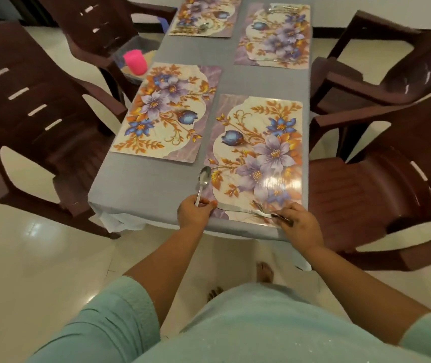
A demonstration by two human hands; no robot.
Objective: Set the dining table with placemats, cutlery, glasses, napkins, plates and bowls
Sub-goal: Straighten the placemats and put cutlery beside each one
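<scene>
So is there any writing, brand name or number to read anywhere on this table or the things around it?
None can be read.
The four floral placemats, such as the nearest one, show only flowers and leaves.
The pink cup shows no label.
Any stamp on the spoon is too small to make out.

Definitely a home dining room; long worktop [156, 184] under a grey cloth, four glossy floral placemats [257, 158] laid out in pairs; dark brown plastic armchairs [33, 106] pulled up on both sides; shiny cream floor tiles [26, 258] and a plain white wall with dark skirting at the far end; pink plastic cup [136, 62] sitting on one chair seat; bare feet [264, 272] on the tiles, so very much lived-in.
</scene>
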